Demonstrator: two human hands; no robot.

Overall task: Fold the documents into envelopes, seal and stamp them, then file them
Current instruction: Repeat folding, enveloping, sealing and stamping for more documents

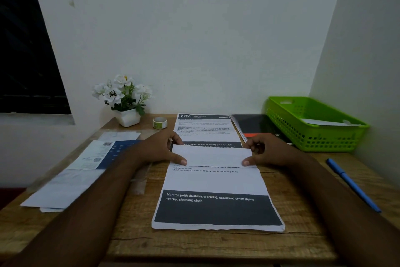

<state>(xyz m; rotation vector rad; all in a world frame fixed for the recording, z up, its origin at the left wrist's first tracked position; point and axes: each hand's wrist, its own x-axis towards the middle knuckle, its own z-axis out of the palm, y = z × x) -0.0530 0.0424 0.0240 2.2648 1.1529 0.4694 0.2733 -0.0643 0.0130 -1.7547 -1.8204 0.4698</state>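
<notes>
In the head view, the left hand (pixel 161 149) and right hand (pixel 268 152) each pinched the turned-over far end of the document (pixel 214 182), thumbs on top and fingers curled behind. The sheet lay mid-table (pixel 129 243), reaching toward the near edge. This looked like the first fold. Next, the crease needed pressing flat, then a second fold to fit what looked like envelopes (pixel 86 171) along the left edge.

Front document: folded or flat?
Partly folded. Front document: far end turned over toward the person, blank back up, pinched by left hand and right hand; near end with dark band lies flat.
</notes>
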